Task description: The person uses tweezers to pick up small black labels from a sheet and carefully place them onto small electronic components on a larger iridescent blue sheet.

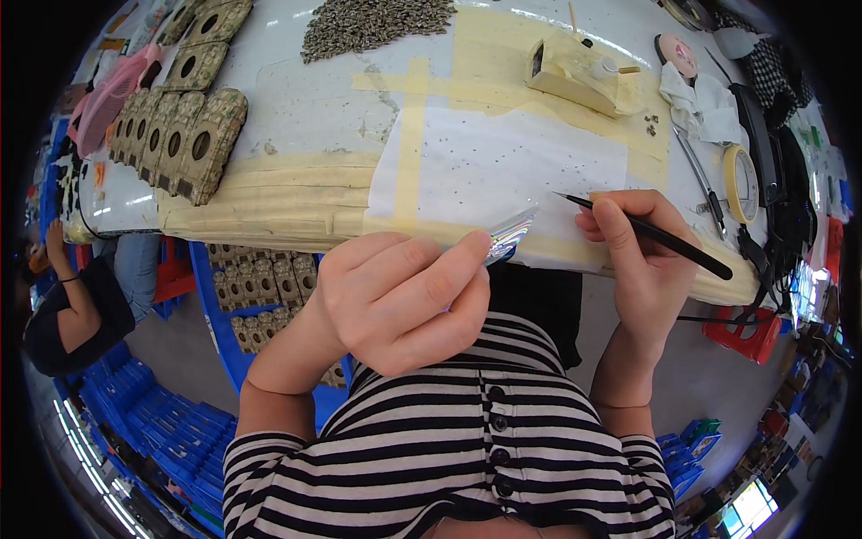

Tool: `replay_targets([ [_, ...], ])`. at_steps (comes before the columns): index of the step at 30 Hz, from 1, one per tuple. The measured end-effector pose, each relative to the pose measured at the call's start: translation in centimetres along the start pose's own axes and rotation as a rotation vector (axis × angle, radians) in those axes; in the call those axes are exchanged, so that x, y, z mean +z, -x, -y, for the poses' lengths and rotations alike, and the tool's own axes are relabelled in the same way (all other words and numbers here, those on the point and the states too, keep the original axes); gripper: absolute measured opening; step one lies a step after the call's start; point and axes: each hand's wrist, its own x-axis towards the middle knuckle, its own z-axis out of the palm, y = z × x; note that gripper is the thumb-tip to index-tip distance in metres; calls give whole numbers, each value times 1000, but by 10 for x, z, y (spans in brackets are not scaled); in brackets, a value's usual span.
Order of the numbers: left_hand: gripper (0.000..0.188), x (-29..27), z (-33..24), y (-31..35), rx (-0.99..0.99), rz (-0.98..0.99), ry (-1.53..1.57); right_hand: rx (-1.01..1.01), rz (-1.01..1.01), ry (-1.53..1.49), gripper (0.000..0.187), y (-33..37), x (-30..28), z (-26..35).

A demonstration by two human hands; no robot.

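My left hand [404, 296] is closed on a shiny, iridescent strip of film [514, 235], pinched between thumb and fingers just off the table's front edge. My right hand [648, 256] grips black tweezers [691, 252], whose thin tip points left toward the film without touching it. Beneath both tools lies a white sheet of paper [503, 148] held down with yellow masking tape [411, 144]. Tiny dark specks are scattered over the paper; they are too small to identify.
Camouflage-patterned cases [214, 144] with round holes stand at the left beside a pink fan [112, 99]. A heap of small metal parts [377, 25] lies at the back. On the right are a tape-covered block [579, 76], a tape roll [742, 184] and a box cutter [700, 175]. Another person [81, 305] sits far left.
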Motion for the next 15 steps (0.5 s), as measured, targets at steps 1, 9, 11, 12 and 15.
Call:
replay_targets([
  [1, 19, 0, 0, 0, -4, 4, -1, 2, 0, 10, 9, 0, 1, -1],
  [9, 20, 1, 1, 2, 5, -2, -8, -118, -42, 143, 10, 1, -2, -7],
  [11, 20, 1, 1, 2, 8, -8, -8, -170, -51, 104, 12, 1, -2, -6],
  [12, 21, 1, 2, 1, 9, -10, -8, -210, -47, 74, 13, 2, -2, -4],
  [15, 21, 2, 2, 1, 9, -19, -4, -346, 53, 24, 19, 9, 0, 0],
])
